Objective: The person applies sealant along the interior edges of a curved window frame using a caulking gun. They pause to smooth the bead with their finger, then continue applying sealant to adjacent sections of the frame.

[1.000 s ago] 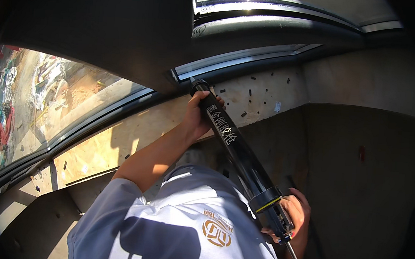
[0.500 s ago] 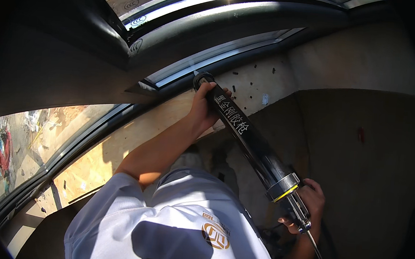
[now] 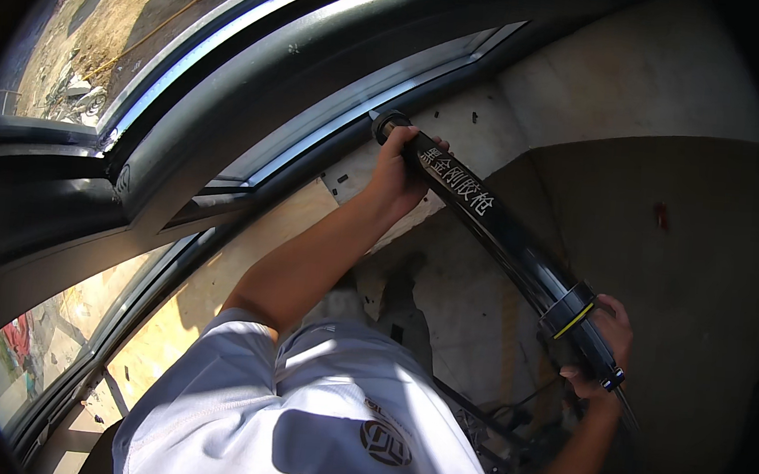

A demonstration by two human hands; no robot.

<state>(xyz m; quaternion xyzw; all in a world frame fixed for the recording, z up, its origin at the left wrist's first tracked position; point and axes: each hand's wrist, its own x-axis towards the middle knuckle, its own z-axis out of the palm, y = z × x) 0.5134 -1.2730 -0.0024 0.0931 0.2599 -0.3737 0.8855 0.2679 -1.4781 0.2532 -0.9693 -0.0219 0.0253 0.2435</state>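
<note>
A long black caulking gun (image 3: 497, 219) with white lettering and a yellow ring runs slantwise before me, its nozzle end up and to the left. My left hand (image 3: 400, 172) wraps round the barrel just behind the front cap. At the back end my right hand (image 3: 608, 340) grips the handle, partly hidden by the gun's body; a thin rod sticks out past it. The pale nozzle tip lies close to the lower edge of the dark window frame (image 3: 312, 71); I cannot tell whether it touches.
Curved dark frame members cross the upper left, with sunlit ground and rubble (image 3: 97, 81) beyond the glass. Small dark bits lie on the pale ledge (image 3: 485, 143) under the window. A small red object (image 3: 662, 216) is on the brown surface at right.
The view has shifted, so more of the ground outside shows at upper left. Both hands and the caulking gun appear further right, the grip unchanged.
</note>
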